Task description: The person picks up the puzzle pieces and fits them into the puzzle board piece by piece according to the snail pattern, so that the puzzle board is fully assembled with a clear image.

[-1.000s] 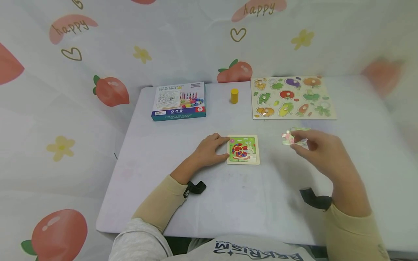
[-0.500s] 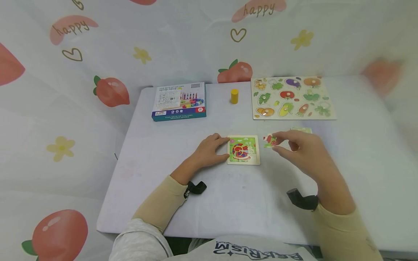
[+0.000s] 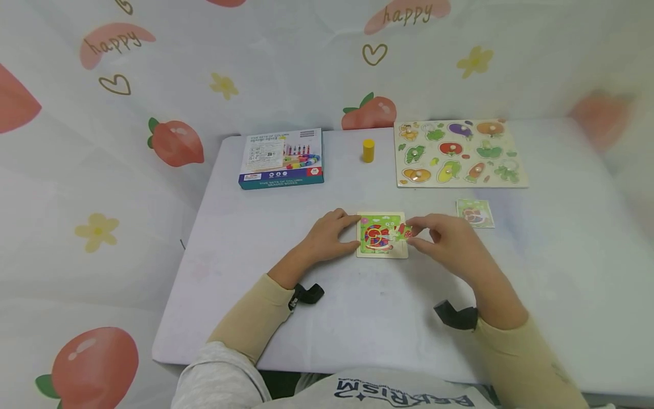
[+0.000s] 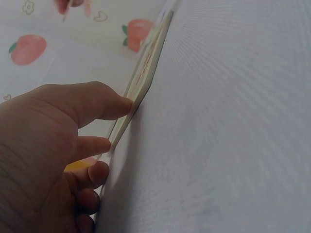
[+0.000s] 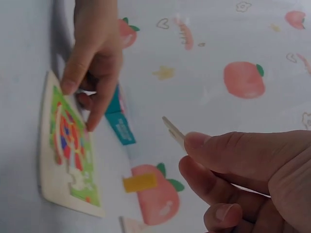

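A small wooden jigsaw board (image 3: 382, 255) with a red snail picture lies flat on the table in the head view. My left hand (image 3: 327, 238) rests its thumb and index fingertips on the board's left edge; the other fingers bend loosely in the left wrist view. Between thumb and fingers, my right hand (image 3: 449, 241) pinches a jigsaw piece (image 3: 407, 232) at the board's right edge. This piece is red and green on its face and appears edge-on in the right wrist view. A pale gap shows on the right of the snail picture.
Right of the board lies a small square picture card (image 3: 475, 213). Farther back are a vegetable peg puzzle (image 3: 434, 162), a yellow cylinder (image 3: 368, 151) and a flat teal-edged box (image 3: 281, 159). A printed cloth (image 3: 286, 62) hangs behind the white table (image 3: 357, 324).
My right hand has carried the jigsaw piece leftward from beside the picture card to the board's right edge, uncovering the card. My left hand stays on the board.
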`<state>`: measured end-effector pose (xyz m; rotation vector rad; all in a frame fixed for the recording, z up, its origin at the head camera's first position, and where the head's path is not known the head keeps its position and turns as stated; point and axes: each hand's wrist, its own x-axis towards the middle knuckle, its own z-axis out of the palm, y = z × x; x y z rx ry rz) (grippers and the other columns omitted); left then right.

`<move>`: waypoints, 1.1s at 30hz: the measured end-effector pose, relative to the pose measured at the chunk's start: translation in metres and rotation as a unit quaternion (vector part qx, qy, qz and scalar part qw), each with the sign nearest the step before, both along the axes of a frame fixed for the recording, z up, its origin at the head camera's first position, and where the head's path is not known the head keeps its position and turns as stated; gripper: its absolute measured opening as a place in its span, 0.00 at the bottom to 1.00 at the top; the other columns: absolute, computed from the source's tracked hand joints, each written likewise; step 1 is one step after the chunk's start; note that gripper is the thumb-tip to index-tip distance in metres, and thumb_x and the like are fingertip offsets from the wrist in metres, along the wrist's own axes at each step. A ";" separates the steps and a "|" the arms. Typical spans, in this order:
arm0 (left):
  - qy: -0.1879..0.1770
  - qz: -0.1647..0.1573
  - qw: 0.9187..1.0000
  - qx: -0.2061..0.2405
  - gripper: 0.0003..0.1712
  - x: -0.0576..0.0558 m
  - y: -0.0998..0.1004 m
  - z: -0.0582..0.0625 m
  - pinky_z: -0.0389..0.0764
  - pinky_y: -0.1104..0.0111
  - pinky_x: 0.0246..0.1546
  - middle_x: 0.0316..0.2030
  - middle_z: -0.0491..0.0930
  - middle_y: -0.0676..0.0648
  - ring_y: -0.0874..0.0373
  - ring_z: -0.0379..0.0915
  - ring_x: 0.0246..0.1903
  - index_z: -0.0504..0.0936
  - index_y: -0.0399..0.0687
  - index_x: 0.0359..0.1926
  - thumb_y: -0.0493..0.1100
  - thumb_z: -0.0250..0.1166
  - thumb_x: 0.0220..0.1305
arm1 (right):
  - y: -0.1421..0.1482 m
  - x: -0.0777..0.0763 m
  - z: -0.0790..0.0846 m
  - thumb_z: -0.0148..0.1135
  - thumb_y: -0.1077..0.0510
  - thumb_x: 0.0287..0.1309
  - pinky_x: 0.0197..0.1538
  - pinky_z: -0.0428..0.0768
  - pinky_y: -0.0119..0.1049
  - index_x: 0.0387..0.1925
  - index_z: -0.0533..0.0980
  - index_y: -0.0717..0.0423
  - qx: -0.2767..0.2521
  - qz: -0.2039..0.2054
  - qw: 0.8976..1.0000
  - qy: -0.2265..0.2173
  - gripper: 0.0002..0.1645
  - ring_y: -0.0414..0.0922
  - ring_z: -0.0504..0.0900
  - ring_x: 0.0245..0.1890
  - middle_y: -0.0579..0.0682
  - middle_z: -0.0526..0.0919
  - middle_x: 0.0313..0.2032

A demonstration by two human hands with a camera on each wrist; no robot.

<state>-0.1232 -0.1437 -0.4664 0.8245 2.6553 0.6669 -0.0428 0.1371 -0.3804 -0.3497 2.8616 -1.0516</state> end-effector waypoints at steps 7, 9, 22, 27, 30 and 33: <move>0.004 0.000 1.000 -0.001 0.37 0.000 0.001 -0.001 0.68 0.66 0.40 0.45 0.71 0.51 0.58 0.65 0.40 0.73 0.52 0.73 0.55 0.69 0.66 | -0.005 -0.008 -0.021 0.74 0.61 0.59 0.28 0.64 0.39 0.52 0.85 0.58 0.011 0.014 0.999 -0.033 0.19 0.46 0.67 0.26 0.46 0.83 0.33; 0.003 0.002 1.000 -0.002 0.37 0.000 0.001 0.000 0.68 0.66 0.40 0.46 0.71 0.51 0.58 0.65 0.40 0.73 0.53 0.73 0.55 0.69 0.66 | -0.005 -0.010 -0.026 0.74 0.61 0.59 0.28 0.64 0.38 0.52 0.85 0.59 0.009 0.015 0.999 -0.047 0.19 0.46 0.67 0.26 0.46 0.84 0.34; 0.002 0.002 1.000 -0.003 0.38 0.001 0.002 0.001 0.68 0.66 0.40 0.45 0.71 0.51 0.58 0.65 0.40 0.72 0.52 0.73 0.55 0.69 0.66 | -0.007 -0.021 -0.053 0.74 0.60 0.59 0.33 0.69 0.39 0.53 0.85 0.63 0.016 0.015 0.994 -0.104 0.20 0.46 0.71 0.29 0.48 0.84 0.35; 0.003 -0.003 1.000 -0.006 0.38 0.001 0.001 0.001 0.68 0.66 0.40 0.46 0.71 0.51 0.58 0.65 0.41 0.72 0.52 0.74 0.56 0.69 0.66 | -0.009 -0.022 -0.059 0.73 0.61 0.60 0.39 0.74 0.41 0.52 0.85 0.62 0.021 0.021 0.993 -0.113 0.18 0.47 0.76 0.34 0.48 0.84 0.35; 0.006 -0.009 1.000 -0.006 0.38 0.000 0.001 0.001 0.68 0.66 0.41 0.46 0.71 0.51 0.58 0.65 0.40 0.72 0.52 0.74 0.56 0.68 0.67 | -0.010 -0.023 -0.060 0.72 0.61 0.60 0.43 0.75 0.43 0.51 0.85 0.61 0.038 0.020 0.993 -0.110 0.18 0.47 0.76 0.36 0.48 0.83 0.35; 0.006 -0.012 1.000 -0.008 0.38 -0.001 0.000 0.001 0.69 0.66 0.41 0.46 0.71 0.50 0.57 0.65 0.40 0.71 0.51 0.74 0.56 0.68 0.67 | -0.012 -0.023 -0.061 0.73 0.60 0.59 0.45 0.75 0.45 0.51 0.85 0.61 0.059 0.022 0.992 -0.108 0.18 0.48 0.77 0.37 0.48 0.84 0.35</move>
